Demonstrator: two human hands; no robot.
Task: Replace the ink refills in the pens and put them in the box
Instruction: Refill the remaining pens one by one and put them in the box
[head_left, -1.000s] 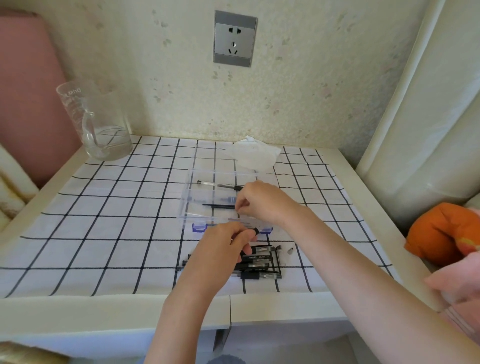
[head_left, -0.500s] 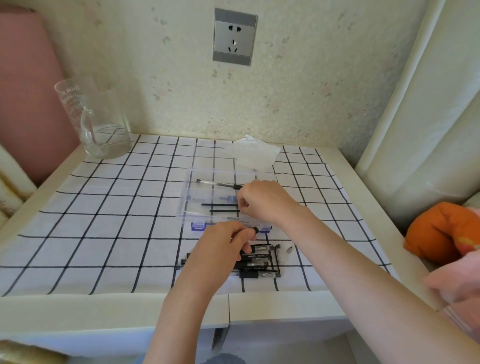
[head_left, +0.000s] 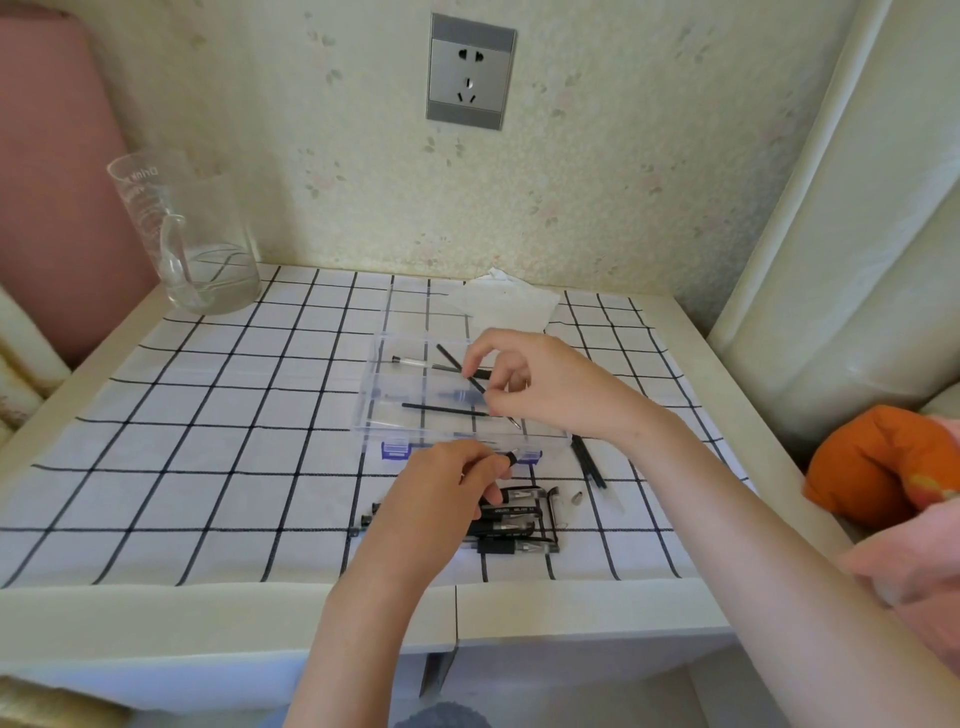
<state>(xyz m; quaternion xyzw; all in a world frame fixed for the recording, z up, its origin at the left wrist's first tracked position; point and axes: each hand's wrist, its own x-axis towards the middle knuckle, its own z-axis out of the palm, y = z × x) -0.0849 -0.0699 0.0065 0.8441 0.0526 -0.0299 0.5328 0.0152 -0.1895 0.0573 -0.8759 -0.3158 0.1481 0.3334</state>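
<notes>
A: Where is the box (head_left: 395, 421)?
B: It stands open on the checked cloth (head_left: 208, 441). I tell every place from the box.
A: What does the right hand (head_left: 540, 384) do?
B: It hovers over the right half of the box. Its thumb and first fingers pinch a thin black refill (head_left: 451, 357). The refill is tilted. Its far end points up and to the left, and its metal point comes out under the hand, toward the front wall.
A: And the left hand (head_left: 441, 488)?
B: It is just in front of the box. Its fingers are curled around a pen (head_left: 511, 458), and only the black end of it shows.
A: What lies inside the box?
B: A second refill (head_left: 441, 409) lies flat on the bottom. A clear pen (head_left: 415, 361) lies near the back wall.
A: And outside?
B: A pile of pens (head_left: 519, 525) lies in front of the box, partly under the left hand. Loose refills (head_left: 589, 467) lie just beside the right front corner, with a small metal tip (head_left: 576, 498) near them. A tissue (head_left: 498, 306) lies behind the box. A glass jug (head_left: 192, 244) stands well apart, behind and to the left.
</notes>
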